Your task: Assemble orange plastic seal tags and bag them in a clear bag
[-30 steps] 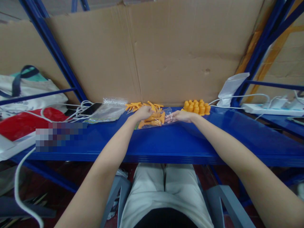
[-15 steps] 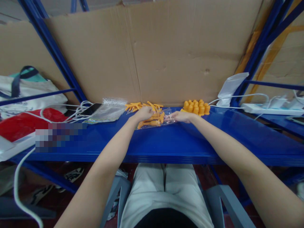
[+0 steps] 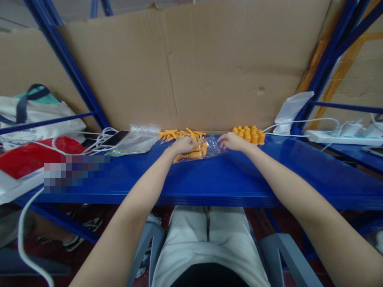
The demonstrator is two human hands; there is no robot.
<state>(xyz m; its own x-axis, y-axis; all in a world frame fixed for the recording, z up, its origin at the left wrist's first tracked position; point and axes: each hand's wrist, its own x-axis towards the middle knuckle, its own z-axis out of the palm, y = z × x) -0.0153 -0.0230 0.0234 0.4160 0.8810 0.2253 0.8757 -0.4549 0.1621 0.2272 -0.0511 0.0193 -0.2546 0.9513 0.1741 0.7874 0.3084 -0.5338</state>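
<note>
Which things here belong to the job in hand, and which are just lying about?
Likely in the job:
clear plastic bag, between left hand and right hand
bagged orange pieces
loose orange pieces, behind the left hand
grouped orange pieces, beside the right hand
flat clear packaging, possibly spare bags

Likely just lying about:
white tote bag
red item
phone
power strip

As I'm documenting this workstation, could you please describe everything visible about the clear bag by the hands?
The clear plastic bag looks thin, shiny and wrinkled. It lies on the blue tabletop, with orange pieces apparently inside its left part. The left hand is at that part; the right hand is by its right end, contact unclear.
</note>
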